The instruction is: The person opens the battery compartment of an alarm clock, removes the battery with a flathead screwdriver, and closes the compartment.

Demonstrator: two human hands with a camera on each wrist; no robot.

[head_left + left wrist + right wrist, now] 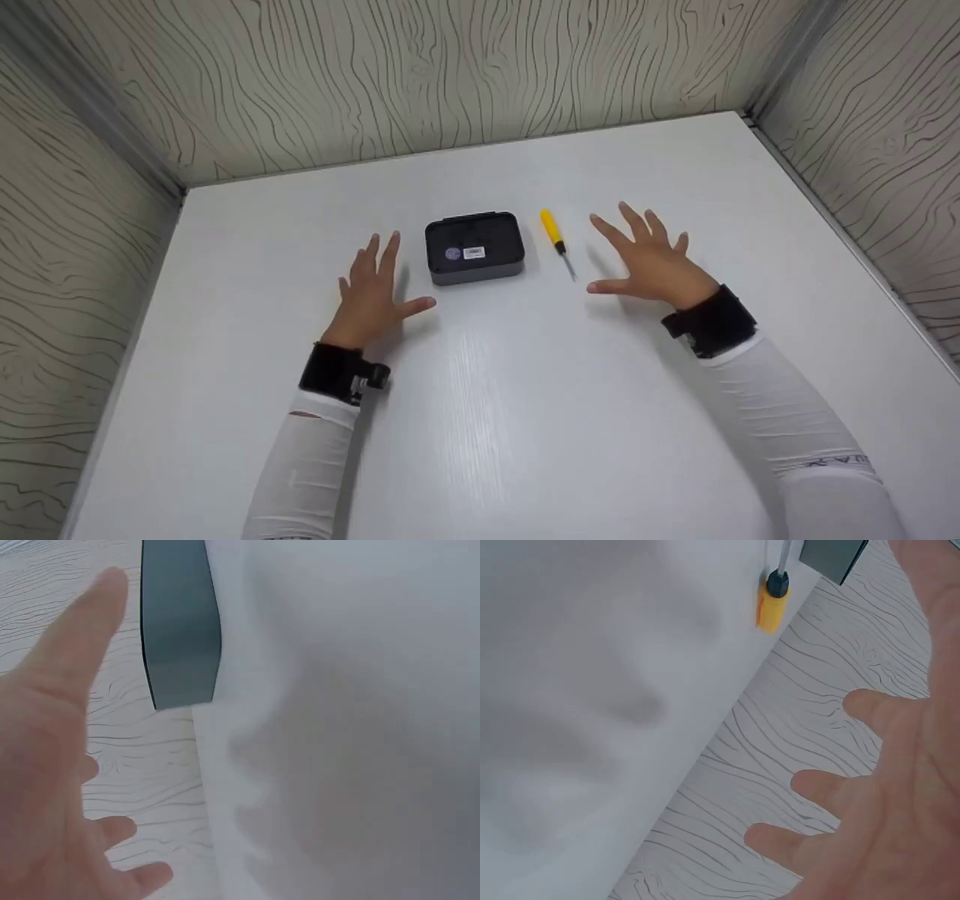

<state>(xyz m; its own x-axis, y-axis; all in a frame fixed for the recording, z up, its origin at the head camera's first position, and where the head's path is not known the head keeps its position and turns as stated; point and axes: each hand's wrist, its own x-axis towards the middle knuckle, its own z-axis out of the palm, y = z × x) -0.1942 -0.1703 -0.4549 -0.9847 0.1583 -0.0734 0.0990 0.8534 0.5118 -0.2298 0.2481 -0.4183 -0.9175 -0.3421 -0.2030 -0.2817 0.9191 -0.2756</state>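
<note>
A black lidded box (475, 247) with two small stickers on top lies on the white table. Just right of it lies a screwdriver (555, 232) with a yellow handle and a thin metal shaft. Left of the box, my left hand (370, 292) is spread with its thumb toward the box's near corner, holding nothing. My right hand (652, 262) is spread to the right of the screwdriver, its palm bare in the right wrist view. In that view the screwdriver (774, 604) and a corner of the box (832, 556) appear beyond the fingers. Neither hand touches either object.
The white table (480, 420) meets wood-grain patterned walls (450, 75) at the back and both sides. Each wrist wears a black strap (712, 321) with a small camera mount.
</note>
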